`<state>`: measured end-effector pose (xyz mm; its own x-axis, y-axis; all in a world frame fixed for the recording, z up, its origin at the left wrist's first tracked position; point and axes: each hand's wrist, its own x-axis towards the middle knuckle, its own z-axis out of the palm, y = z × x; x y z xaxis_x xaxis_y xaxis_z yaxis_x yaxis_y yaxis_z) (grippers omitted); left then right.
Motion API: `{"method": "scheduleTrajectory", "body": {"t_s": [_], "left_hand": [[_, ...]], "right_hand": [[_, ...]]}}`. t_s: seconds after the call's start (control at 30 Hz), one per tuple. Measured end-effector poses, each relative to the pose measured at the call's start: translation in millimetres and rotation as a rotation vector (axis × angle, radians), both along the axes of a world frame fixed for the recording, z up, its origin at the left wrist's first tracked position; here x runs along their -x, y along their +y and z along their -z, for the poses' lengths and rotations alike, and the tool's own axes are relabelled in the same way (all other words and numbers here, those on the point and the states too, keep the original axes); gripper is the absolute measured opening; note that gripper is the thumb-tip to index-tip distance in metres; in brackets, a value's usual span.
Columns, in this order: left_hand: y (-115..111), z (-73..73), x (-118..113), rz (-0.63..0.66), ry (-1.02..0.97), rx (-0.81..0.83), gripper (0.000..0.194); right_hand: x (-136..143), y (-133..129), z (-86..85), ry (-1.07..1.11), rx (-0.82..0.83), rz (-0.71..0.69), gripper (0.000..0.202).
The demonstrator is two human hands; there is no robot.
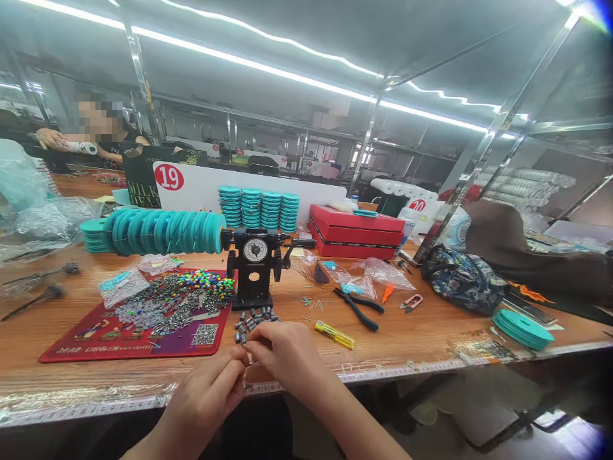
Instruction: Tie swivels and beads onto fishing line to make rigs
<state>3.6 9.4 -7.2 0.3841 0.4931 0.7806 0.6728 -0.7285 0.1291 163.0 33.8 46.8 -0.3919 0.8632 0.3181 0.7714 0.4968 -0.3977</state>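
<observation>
Close to the table's front edge, my left hand [209,388] and my right hand [291,358] meet, fingertips pinched together. Whatever lies between them is too small and too hidden to name. Just beyond my fingers is a loose pile of small grey cylinders [243,324]. Behind that pile stands a black hand-cranked winder [253,278] with a round white dial and a crank on its right. A row of turquoise spools [163,231] reaches leftward from it. On the left, a red mat [86,342] bears many small metal swivels and coloured beads [196,284].
To the right lie a yellow tube [334,335], dark-handled pliers [359,310], thread snips [412,303] and turquoise discs [523,329]. Spool stacks [259,207] and a red box [357,233] stand at the back. A co-worker [103,131] sits beyond, far left.
</observation>
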Motion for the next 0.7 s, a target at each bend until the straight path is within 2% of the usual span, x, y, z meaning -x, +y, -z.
{"method": "scheduleTrajectory", "body": {"t_s": [0.07,0.13,0.23,0.33,0.43,0.6,0.7], "left_hand": [[-1,-3.8,-1,-0.029,-0.07,0.178,0.014],[-4,-5.6,-1,-0.074,-0.188,0.434,0.011],[-9,-3.9,0,-0.104,-0.38,0.766,0.003],[-12,-2.6,2,-0.083,-0.465,0.898,0.007],[-12,-5.3,4,-0.07,-0.411,0.858,0.008],[-10,-8.0,6,-0.049,-0.22,0.487,0.008],[-8,-7.5,4,-0.02,-0.153,0.332,0.011]], "right_hand": [[-3,-11,4.4,0.094,-0.066,0.079,0.007],[-3,-25,13.7,0.191,-0.069,0.133,0.009],[3,-41,31.7,0.287,0.082,0.106,0.011],[14,-45,44.1,0.363,0.202,0.114,0.014],[17,-46,44.9,0.402,0.153,0.064,0.016],[9,-45,32.9,0.285,-0.198,0.012,0.012],[6,-33,26.0,0.18,-0.323,-0.033,0.017]]}}
